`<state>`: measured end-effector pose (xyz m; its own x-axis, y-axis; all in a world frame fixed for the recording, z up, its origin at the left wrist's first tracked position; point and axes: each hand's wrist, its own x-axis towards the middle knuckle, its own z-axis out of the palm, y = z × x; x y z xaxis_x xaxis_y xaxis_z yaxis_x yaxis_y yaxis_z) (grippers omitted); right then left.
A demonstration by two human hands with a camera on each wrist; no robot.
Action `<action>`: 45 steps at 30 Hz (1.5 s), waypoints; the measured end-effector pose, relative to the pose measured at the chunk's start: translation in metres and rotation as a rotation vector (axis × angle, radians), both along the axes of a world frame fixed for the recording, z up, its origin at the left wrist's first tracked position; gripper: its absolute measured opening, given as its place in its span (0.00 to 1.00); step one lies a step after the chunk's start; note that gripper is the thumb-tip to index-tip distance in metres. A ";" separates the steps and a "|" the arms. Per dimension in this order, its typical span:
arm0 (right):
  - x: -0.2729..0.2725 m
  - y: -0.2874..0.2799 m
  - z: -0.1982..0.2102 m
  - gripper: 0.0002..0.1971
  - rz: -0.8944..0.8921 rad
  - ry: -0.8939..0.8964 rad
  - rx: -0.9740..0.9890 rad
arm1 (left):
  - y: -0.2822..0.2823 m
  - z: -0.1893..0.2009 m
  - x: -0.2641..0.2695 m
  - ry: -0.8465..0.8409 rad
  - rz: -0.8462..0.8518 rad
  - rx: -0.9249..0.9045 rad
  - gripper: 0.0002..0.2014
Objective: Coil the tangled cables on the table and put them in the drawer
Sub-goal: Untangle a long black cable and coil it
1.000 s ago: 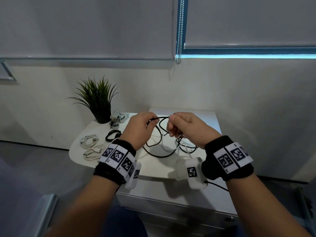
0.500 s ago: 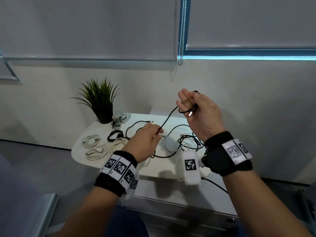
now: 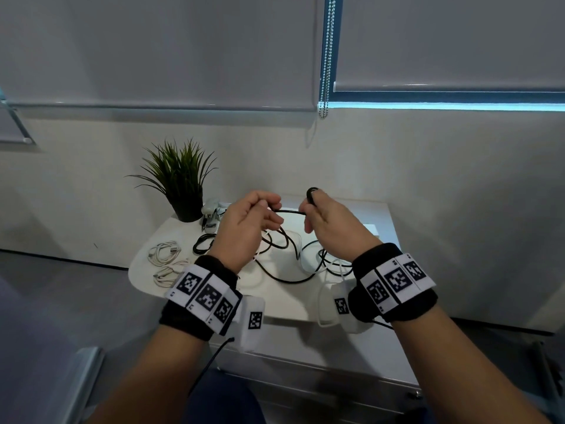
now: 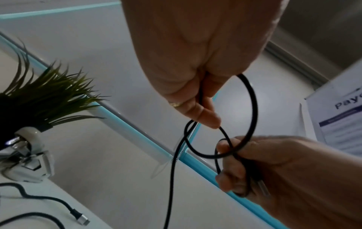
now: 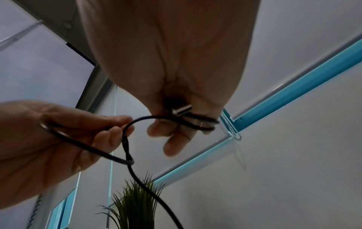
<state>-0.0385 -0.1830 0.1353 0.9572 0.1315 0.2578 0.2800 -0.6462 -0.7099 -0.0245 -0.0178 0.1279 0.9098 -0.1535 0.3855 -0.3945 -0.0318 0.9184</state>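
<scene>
A black cable (image 3: 289,212) runs taut between my two hands above the white table (image 3: 143,272). My left hand (image 3: 270,209) pinches the cable between thumb and fingertips (image 4: 208,119). My right hand (image 3: 307,209) grips a small coil of the same cable, with a loop (image 3: 312,191) poking above the knuckles and the metal plug (image 5: 181,110) against the palm. The rest of the black cable (image 3: 284,255) hangs down into a tangle with a white cable on the table. The drawer unit (image 3: 305,377) stands below the table, its drawers closed.
Two coiled white cables (image 3: 165,249) (image 3: 171,272) and a coiled black cable (image 3: 203,243) lie on the table's left part. A potted plant (image 3: 183,185) and a small grey object (image 3: 211,212) stand at the back left. A papers sheet (image 4: 336,111) lies at the right.
My right hand has come down from its raised position and the left hand has risen to meet it. The two hands are now close together with a short span of cable between them.
</scene>
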 end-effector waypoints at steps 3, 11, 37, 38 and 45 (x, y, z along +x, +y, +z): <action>-0.004 0.002 0.003 0.13 0.059 0.027 -0.021 | 0.002 0.004 0.005 -0.019 0.044 -0.043 0.16; -0.004 -0.001 0.005 0.17 0.084 0.032 0.364 | 0.007 -0.008 0.009 -0.135 0.117 0.234 0.14; 0.006 -0.005 -0.013 0.14 -0.049 0.141 0.411 | -0.004 -0.005 0.005 0.251 -0.108 -0.577 0.12; 0.007 -0.006 -0.016 0.14 -0.047 0.159 0.363 | -0.004 -0.005 0.006 0.241 -0.125 -0.579 0.12; 0.005 -0.002 -0.021 0.08 0.062 0.230 0.223 | -0.005 0.003 0.007 0.217 -0.222 -0.630 0.12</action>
